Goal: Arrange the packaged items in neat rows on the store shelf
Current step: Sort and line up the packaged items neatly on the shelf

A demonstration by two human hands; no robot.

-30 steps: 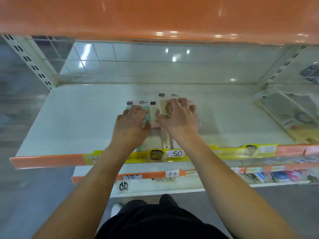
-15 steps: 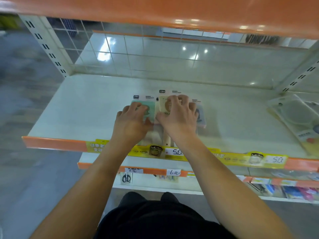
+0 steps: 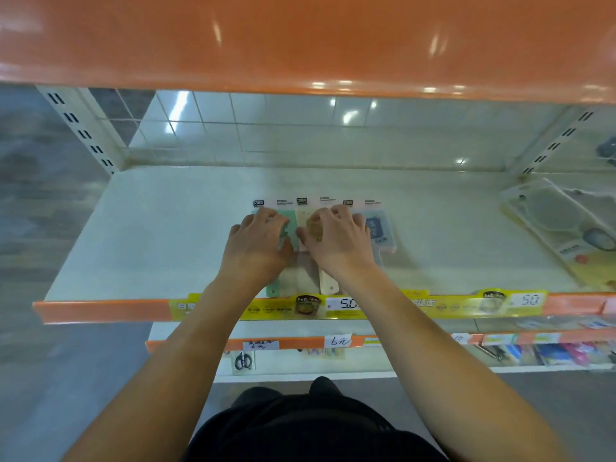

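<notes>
Three flat packs lie side by side on the white shelf (image 3: 160, 235), their printed header cards toward the back wall. The left hand (image 3: 256, 248) rests on the green pack (image 3: 289, 225), fingers bent over its upper part and pressing down; whether the thumb hooks an edge cannot be told. The right hand (image 3: 340, 245) covers the cream pack (image 3: 305, 217) in the middle, fingertips curled onto its top near the brown printed patch, the thumb lying toward the seam with the green one. Just beyond the right hand's little finger sits the blue pack (image 3: 376, 228), untouched. Below both wrists the packs' narrow tails (image 3: 328, 285) reach toward the shelf's front lip (image 3: 100, 310).

These look like light, thin items sealed in clear plastic over card: stiff enough to slide as one piece, but slick on top and on the smooth shelf, so a downward press with flat fingertips should move them better than a pinch. Pushing near the wide upper body, under the palm, probably keeps a pack straight; pushing at the slim tail would likely swing it round. The header cards may bend if caught, so edges are best nudged along the long sides. Little force seems needed, and too much could make neighbours overlap.

Off to the far side of the right arm, larger clear packages (image 3: 560, 228) lie askew.
</notes>
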